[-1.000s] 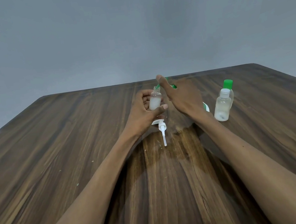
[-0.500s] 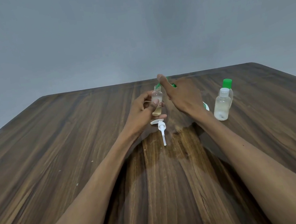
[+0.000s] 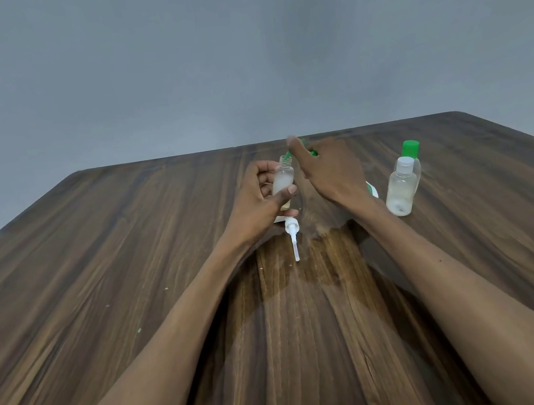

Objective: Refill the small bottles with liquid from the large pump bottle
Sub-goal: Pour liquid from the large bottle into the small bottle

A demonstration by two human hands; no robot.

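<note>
small bottle (image 3: 283, 179) within left fingers (image 3: 286, 192)

- Table (image 3: 128, 257): dark wood-grain top, streaky, with a soft sheen nearest the camera.
- Small bottle (image 3: 283, 179): frosted, see-through plastic, smooth.
- Two bottles (image 3: 400, 189) at the right: clear glossy plastic, one cap white, one green.
- Pump head (image 3: 292, 233): smooth white plastic.
- Wall (image 3: 236, 51): matt grey, even.

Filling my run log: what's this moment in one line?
left hand: holds small bottle | right hand: holds green item | pump: on table
</note>
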